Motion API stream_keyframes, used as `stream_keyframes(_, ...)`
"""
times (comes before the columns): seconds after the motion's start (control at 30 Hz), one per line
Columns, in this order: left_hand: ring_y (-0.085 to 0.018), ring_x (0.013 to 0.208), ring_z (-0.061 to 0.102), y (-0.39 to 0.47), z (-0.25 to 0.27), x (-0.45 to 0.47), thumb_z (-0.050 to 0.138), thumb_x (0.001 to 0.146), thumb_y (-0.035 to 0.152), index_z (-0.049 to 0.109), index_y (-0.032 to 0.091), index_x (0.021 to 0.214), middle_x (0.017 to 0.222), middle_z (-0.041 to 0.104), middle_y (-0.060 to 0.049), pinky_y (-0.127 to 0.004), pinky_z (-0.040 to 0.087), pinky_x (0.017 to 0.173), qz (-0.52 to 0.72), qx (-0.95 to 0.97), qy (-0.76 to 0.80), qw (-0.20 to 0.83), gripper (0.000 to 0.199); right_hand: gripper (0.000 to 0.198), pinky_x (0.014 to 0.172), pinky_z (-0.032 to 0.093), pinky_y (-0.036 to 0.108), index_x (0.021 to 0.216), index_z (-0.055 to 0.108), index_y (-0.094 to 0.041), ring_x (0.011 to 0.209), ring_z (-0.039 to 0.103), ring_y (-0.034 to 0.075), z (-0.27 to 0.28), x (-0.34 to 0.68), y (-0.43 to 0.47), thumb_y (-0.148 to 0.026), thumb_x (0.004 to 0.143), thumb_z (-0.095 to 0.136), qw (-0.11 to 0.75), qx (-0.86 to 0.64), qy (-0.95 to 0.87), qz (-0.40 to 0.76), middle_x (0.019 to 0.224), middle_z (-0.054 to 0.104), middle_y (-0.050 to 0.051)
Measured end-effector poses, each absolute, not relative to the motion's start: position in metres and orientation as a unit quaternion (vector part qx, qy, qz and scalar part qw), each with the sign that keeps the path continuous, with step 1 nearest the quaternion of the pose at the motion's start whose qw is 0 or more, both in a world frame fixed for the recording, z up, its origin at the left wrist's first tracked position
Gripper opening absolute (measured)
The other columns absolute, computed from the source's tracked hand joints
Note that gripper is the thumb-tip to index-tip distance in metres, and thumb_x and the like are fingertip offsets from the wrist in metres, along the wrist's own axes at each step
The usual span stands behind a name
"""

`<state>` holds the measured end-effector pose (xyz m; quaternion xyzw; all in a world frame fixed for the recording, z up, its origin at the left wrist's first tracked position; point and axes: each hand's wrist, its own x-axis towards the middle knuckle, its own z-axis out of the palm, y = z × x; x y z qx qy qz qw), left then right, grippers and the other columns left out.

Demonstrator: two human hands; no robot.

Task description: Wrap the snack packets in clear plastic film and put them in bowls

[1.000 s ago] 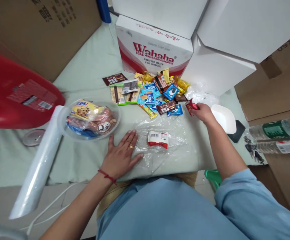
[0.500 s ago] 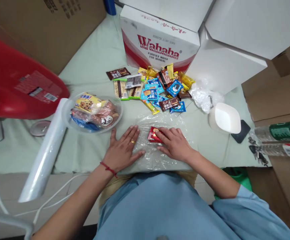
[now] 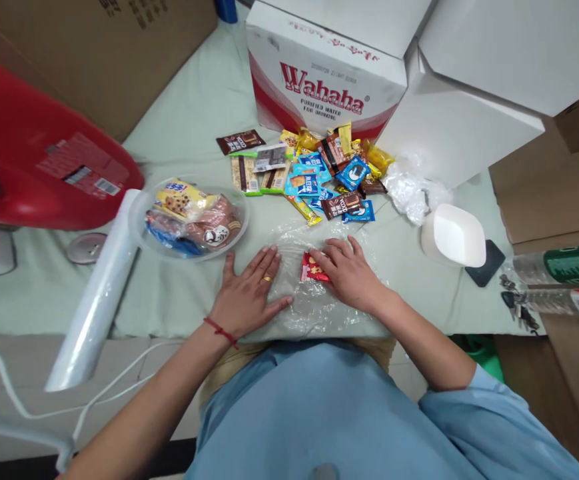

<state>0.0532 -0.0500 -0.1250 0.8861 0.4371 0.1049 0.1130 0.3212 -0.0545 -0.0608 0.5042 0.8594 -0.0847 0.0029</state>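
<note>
A sheet of clear plastic film lies crinkled on the cloth in front of me. Flat on its left edge rests my left hand, fingers stretched out, holding nothing. On the film sits a small red snack packet. My right hand lies over the packet's right side, its fingers spread; its thumb is hidden beneath it. Just beyond the film is a pile of wrapped snacks in blue, brown and yellow. To the left, a clear round plastic bowl holds several wrapped snacks.
A roll of plastic film lies at the left, by a big red jug. Behind the snacks stands a Wahaha carton. At the right are crumpled plastic, a white container, keys and plastic bottles.
My right hand has shifted slightly away from me and its fingers have spread, with the thumb now out of sight. The left hand stays flat. The view has shifted a little.
</note>
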Motion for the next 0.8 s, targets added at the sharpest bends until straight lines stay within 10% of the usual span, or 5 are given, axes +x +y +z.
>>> stream_keyframes(0.37, -0.04, 0.156, 0.042, -0.047, -0.128, 0.044, 0.041, 0.104, 0.063, 0.013, 0.015, 0.172, 0.173, 0.03, -0.025, -0.072, 0.002, 0.128, 0.121, 0.893, 0.419, 0.114, 0.088, 0.076, 0.127, 0.011, 0.078, 0.164, 0.038, -0.021, 0.158, 0.03, 0.041, -0.066, 0.332, -0.051, -0.045, 0.1, 0.07, -0.05, 0.448, 0.885, -0.115, 0.162, 0.05, 0.019)
stream_keyframes(0.6, -0.034, 0.163, 0.03, -0.057, -0.102, 0.03, 0.054, 0.101, 0.033, 0.018, 0.025, 0.171, 0.173, 0.036, -0.018, -0.064, 0.016, 0.131, 0.209, 0.9, 0.365, 0.112, 0.079, 0.05, 0.099, 0.056, 0.053, 0.144, 0.055, -0.022, 0.118, 0.062, 0.032, -0.049, 0.374, -0.102, -0.04, 0.1, 0.068, -0.279, 0.388, 0.868, -0.137, 0.121, 0.068, 0.015)
stream_keyframes(0.8, -0.031, 0.156, 0.044, -0.079, -0.095, 0.019, 0.054, 0.092, 0.021, 0.049, 0.025, 0.151, 0.164, 0.052, -0.016, -0.063, 0.018, 0.133, 0.205, 0.924, 0.25, 0.203, 0.059, 0.032, 0.097, 0.06, 0.053, 0.131, 0.062, -0.023, 0.117, 0.064, 0.031, -0.09, 0.393, -0.168, -0.029, 0.1, 0.066, -0.22, 0.462, 0.845, -0.155, 0.119, 0.069, 0.014)
